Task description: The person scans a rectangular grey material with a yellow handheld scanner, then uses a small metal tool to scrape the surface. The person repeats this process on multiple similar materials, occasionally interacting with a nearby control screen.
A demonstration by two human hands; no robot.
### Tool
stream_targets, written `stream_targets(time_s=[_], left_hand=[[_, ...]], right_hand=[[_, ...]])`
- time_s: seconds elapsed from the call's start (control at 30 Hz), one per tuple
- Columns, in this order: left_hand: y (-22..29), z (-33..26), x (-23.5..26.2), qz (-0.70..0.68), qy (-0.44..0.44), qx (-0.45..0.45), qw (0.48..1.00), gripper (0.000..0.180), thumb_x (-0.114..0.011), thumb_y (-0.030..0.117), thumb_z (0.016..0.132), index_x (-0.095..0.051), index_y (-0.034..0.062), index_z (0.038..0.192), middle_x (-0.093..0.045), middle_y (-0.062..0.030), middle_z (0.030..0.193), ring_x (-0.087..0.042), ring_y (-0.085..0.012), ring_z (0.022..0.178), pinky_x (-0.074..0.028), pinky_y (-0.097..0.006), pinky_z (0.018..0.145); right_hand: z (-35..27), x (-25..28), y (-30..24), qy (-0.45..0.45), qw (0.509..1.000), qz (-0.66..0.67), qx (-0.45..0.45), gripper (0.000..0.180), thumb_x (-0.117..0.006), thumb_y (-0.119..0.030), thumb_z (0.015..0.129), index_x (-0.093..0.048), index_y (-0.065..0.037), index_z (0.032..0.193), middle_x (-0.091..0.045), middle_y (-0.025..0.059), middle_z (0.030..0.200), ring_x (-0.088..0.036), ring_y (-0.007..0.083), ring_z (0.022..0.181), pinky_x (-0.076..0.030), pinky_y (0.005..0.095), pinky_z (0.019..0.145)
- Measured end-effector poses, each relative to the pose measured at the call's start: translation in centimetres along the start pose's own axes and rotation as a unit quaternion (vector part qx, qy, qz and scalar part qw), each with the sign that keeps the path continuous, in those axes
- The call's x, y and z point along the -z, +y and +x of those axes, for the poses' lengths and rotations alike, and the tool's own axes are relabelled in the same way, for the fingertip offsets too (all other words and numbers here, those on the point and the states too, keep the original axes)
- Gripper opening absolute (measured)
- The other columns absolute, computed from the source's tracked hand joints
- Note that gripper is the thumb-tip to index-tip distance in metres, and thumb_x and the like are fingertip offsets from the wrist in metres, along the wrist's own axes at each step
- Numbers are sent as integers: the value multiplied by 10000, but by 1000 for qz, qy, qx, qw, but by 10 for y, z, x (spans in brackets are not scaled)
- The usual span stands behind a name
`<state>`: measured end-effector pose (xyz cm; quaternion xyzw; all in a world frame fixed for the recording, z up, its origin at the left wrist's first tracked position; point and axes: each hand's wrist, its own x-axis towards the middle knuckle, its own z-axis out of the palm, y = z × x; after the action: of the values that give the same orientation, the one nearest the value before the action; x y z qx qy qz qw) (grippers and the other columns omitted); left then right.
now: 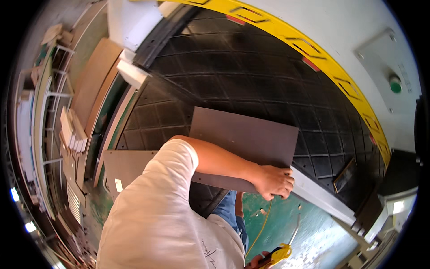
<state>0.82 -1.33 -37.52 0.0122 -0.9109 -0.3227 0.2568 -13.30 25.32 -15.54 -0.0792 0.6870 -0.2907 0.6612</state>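
My left arm, in a white sleeve, reaches across a flat grey-brown panel. At the panel's near right corner my left hand has its fingers bent over the edge. Low in the view, my right hand is closed around a yellow air blow gun, whose thin bent metal nozzle points away from me. Part of the right hand is cut off by the lower edge. A second grey-brown panel with a small white label lies to the left, partly hidden by my sleeve.
Beneath the panel is a black machine bed marked in squares. A yellow guard rail curves round its far right side, near a green button. A metal beam edges the bed. Boards and racks stand left; a yellow hose hangs over the green floor.
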Motion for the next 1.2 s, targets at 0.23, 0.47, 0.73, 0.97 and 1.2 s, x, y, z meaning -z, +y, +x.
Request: stream_targets(time_s=[0.23, 0.47, 0.73, 0.97, 1.2], left_hand=[[-3, -2, -10, 7, -16, 6, 1000, 241, -689, 285, 772, -720, 178, 986, -635, 7, 1007, -547, -202, 1102, -340, -461, 1038], [1, 3, -3, 44, -127, 33, 990, 370, -734, 370, 797, -748, 256, 1148, -667, 37, 1127, -533, -190, 1202, -309, -477, 1095], [1, 3, -2, 43, -109, 32, 993, 365, -702, 347, 798, -758, 237, 1142, -683, 30, 1110, -547, -209, 1198, -339, -492, 1094], [0, 2, 2, 50, -111, 33, 992, 351, -689, 340, 834, -754, 249, 1166, -686, 32, 1128, -538, -206, 1216, -342, -499, 1104], [2, 2, 5, 50, -132, 30, 990, 360, -649, 329, 877, -735, 254, 1219, -682, 33, 1149, -522, -210, 1240, -325, -522, 1129]], right_hand=[[17, -27, -8, -38, 998, -55, -18, 660, -614, -329, 967, -455, 95, 1448, -653, 235, 1117, -472, 112, 504, -386, 223, 503], [25, -43, -13, -67, 993, -90, -26, 634, -612, -272, 952, -463, 95, 1447, -660, 233, 1160, -477, 107, 519, -383, 214, 511], [23, -41, -22, -70, 991, -116, -22, 609, -609, -206, 935, -473, 96, 1446, -667, 231, 1209, -483, 101, 536, -379, 204, 520], [13, -37, -33, -63, 989, -131, -26, 593, -607, -149, 921, -482, 96, 1445, -674, 229, 1252, -488, 96, 551, -376, 195, 528], [1, -45, -31, -62, 986, -146, -44, 582, -605, -92, 906, -491, 97, 1445, -680, 227, 1295, -493, 91, 566, -373, 186, 536]])
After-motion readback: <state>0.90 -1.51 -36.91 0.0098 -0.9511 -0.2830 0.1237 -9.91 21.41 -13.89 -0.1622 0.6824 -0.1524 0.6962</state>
